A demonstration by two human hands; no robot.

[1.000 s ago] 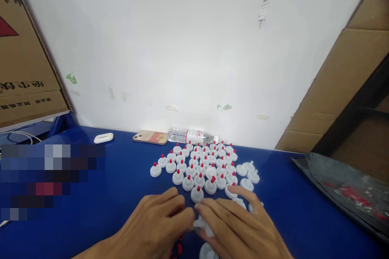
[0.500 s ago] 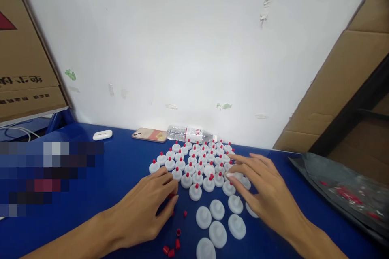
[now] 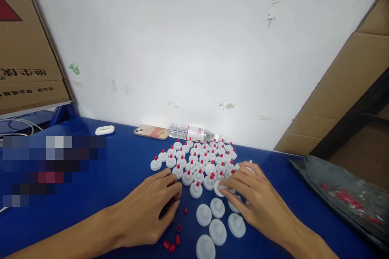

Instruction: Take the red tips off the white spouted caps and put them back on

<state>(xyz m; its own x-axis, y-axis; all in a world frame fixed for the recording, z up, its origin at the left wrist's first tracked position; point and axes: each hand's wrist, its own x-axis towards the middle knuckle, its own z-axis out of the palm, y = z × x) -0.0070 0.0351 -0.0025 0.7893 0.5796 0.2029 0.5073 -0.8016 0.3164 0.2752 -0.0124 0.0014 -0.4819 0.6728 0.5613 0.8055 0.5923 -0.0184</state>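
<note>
My right hand [image 3: 257,194] pinches a white lid [image 3: 216,188], short of the desk's [image 3: 127,158] far edge. My left hand [image 3: 150,206] curls, its hold unclear.

Your place looks like a workshop: many red-tipped white parts [image 3: 196,191] crowd your blue table [image 3: 121,162]. Cardboard [image 3: 331,89] flanks the table, a bag [image 3: 313,174] of red bits [image 3: 349,199] lies at its right, and a scuffed wall [image 3: 182,48] rises behind it.
</note>
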